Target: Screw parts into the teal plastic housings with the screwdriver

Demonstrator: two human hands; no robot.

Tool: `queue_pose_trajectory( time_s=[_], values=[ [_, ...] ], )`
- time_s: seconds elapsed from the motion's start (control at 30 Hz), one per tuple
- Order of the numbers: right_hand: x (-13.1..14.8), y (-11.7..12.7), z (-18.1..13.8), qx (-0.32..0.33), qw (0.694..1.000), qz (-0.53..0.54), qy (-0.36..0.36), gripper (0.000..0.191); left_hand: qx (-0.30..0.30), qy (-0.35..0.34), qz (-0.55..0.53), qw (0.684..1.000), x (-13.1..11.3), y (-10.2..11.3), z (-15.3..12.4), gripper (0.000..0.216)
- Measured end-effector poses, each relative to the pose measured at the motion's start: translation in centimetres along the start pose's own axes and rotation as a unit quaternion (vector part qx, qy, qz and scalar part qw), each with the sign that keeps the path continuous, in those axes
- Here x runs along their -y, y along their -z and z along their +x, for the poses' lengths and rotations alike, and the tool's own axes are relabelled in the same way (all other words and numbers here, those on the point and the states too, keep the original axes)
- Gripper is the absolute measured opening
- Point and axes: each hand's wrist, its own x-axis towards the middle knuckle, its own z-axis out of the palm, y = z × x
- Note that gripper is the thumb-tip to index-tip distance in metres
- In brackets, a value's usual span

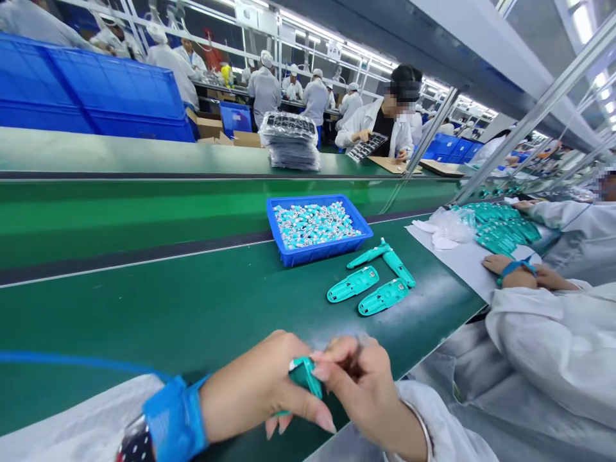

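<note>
My left hand (262, 382) is wrapped round a teal plastic casing (315, 384), low over the green work surface. At the casing's upper end, the thumb and fingers of my right hand (362, 384) are pinched together; what sits between them is too small and covered to name. Beyond my hands lie several teal casing halves (353, 284), some with their hollow inner sides up. Behind these stands a blue tray (315, 252) full of small white and teal parts (315, 222).
A blue wrist strap (176, 420) with a cord is on my left wrist. To the right, a co-worker's hands (517, 271) rest near a white sheet (445, 256) and piled teal casings (500, 224). Stacked clear trays (291, 141) and blue crates (96, 90) stand across the line.
</note>
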Motion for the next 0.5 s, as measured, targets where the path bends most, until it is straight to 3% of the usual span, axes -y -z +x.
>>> queue_pose_trajectory(
  time_s=[0.13,0.27,0.33,0.4,0.43,0.5],
  values=[
    [0.1,1.2,1.7,-0.010,1.000,0.013,-0.013,0.019,-0.109,-0.075,0.049,0.990,-0.4,-0.3,1.6,0.037],
    [0.0,5.5,3.9,-0.063,0.993,-0.090,-0.053,0.062,-0.219,-0.149,0.092,0.960,-1.7,2.5,5.0,0.034],
    [-0.5,8.6,3.8,-0.135,0.955,-0.256,-0.070,0.063,-0.250,-0.119,0.090,0.957,-2.5,4.2,7.2,0.028],
    [-1.4,11.5,3.2,-0.190,0.888,-0.406,-0.102,0.061,-0.255,-0.070,0.056,0.963,-3.3,5.4,9.6,0.019],
    [-1.9,12.7,2.9,-0.202,0.863,-0.448,-0.118,0.062,-0.257,-0.054,0.037,0.964,-3.6,5.7,10.7,0.017],
    [-3.0,14.3,2.6,-0.202,0.847,-0.471,-0.137,0.065,-0.260,-0.040,-0.002,0.965,-4.3,5.7,12.7,0.015]
  ],
)
